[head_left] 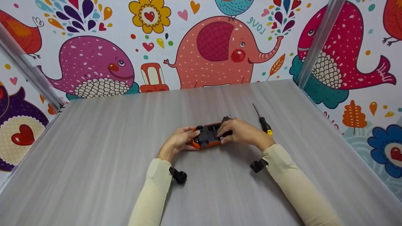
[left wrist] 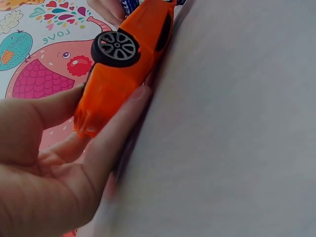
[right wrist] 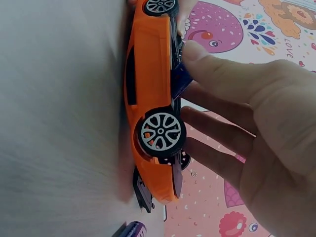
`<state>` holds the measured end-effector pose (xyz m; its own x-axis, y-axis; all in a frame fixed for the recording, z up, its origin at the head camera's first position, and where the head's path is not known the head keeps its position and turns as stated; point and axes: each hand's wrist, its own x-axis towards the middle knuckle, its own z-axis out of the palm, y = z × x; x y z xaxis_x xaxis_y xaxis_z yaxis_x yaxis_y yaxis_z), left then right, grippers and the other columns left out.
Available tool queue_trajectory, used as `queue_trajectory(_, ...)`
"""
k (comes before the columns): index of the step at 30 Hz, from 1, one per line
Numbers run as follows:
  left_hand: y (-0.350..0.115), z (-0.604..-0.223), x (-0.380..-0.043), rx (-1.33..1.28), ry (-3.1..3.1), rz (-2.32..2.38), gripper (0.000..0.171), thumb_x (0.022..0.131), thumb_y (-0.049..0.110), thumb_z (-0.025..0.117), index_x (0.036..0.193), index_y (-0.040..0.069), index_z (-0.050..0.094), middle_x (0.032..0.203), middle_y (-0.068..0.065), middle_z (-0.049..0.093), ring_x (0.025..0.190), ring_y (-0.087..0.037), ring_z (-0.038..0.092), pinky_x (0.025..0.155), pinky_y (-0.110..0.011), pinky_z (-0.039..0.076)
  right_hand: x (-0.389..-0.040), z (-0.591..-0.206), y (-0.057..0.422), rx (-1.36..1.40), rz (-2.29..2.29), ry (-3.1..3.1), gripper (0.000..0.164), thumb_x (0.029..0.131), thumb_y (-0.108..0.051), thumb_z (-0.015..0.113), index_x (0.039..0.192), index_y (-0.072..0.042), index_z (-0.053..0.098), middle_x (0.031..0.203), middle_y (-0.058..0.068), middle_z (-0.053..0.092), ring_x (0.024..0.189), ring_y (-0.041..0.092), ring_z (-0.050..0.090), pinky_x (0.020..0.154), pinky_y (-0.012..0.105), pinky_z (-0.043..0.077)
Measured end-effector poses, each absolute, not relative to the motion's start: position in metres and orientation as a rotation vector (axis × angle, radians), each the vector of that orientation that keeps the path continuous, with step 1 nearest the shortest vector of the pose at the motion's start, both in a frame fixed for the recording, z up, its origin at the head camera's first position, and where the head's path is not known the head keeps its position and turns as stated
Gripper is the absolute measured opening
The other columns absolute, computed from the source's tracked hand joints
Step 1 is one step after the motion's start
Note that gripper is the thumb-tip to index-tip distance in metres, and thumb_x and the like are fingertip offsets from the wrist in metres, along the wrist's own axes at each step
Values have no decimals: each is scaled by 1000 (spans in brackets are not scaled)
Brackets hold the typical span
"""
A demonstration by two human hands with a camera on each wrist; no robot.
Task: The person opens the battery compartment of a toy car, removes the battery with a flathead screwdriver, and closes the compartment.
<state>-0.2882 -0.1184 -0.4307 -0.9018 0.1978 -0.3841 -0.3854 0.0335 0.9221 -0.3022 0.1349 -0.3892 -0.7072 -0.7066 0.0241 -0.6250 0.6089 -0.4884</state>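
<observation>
An orange toy car point(head_left: 196, 145) lies upside down on the table, its black underside point(head_left: 207, 135) facing up. At its left end, my left hand point(head_left: 179, 139) grips the body, with thumb and fingers on either side of the front or rear end; in the left wrist view the car point(left wrist: 111, 91) shows its side and a wheel point(left wrist: 117, 47). My right hand point(head_left: 240, 131) is over the right half of the underside. A blue battery point(right wrist: 181, 81) is pinched between its thumb and fingers at the underside. The fingers partly hide the opening there.
A screwdriver point(head_left: 264, 124) with a black and yellow handle lies right of the car. A small black plastic piece point(right wrist: 143, 192) sits beside the car's end. A purple cylinder point(right wrist: 132, 230) is cut off at the right wrist view's bottom. A patterned wall point(head_left: 157, 47) stands behind the table.
</observation>
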Motion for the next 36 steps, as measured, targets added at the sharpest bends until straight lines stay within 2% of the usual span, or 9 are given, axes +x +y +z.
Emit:
queue_trajectory(6, -118, -431, -289, -166, 1879, 1950, 45, 100, 13, 59, 142, 1, 49, 125, -18, 66, 90, -20, 69, 74, -41, 62, -304, -391, 134, -1236, -676, 2654, 29, 81, -14, 83, 110, -9, 78, 118, 8, 74, 116, 26, 65, 102, 45, 51)
queue_trajectory(12, -118, -433, -289, -196, 1887, 1947, 44, 100, 14, 61, 141, 2, 51, 133, -21, 61, 95, -22, 68, 77, -44, 62, -303, -394, 131, -1163, -770, 2691, 26, 87, -20, 78, 112, -14, 78, 114, 4, 75, 110, 22, 66, 98, 43, 54)
queue_trajectory(22, -118, -432, -291, -188, 1888, 1943, 44, 100, 15, 61, 141, 2, 51, 133, -22, 61, 95, -23, 68, 79, -45, 62, -301, -392, 133, -1018, -1129, 2650, 27, 94, -27, 70, 118, -15, 76, 112, 0, 72, 102, 18, 61, 93, 39, 53)
queue_trajectory(28, -118, -432, -290, -182, 1890, 1946, 44, 99, 15, 62, 140, 2, 52, 131, -20, 63, 94, -22, 68, 77, -45, 62, -300, -391, 132, -1001, -1197, 2655, 28, 98, -27, 63, 121, -15, 73, 115, 2, 69, 104, 18, 59, 94, 39, 52)
queue_trajectory(36, -119, -431, -288, -180, 1902, 1930, 46, 100, 17, 62, 143, 6, 51, 132, -19, 64, 100, -22, 69, 79, -43, 62, -298, -386, 132, -754, -1401, 2521, 33, 96, -26, 67, 126, -11, 67, 122, 15, 68, 94, 21, 71, 82, 38, 61)
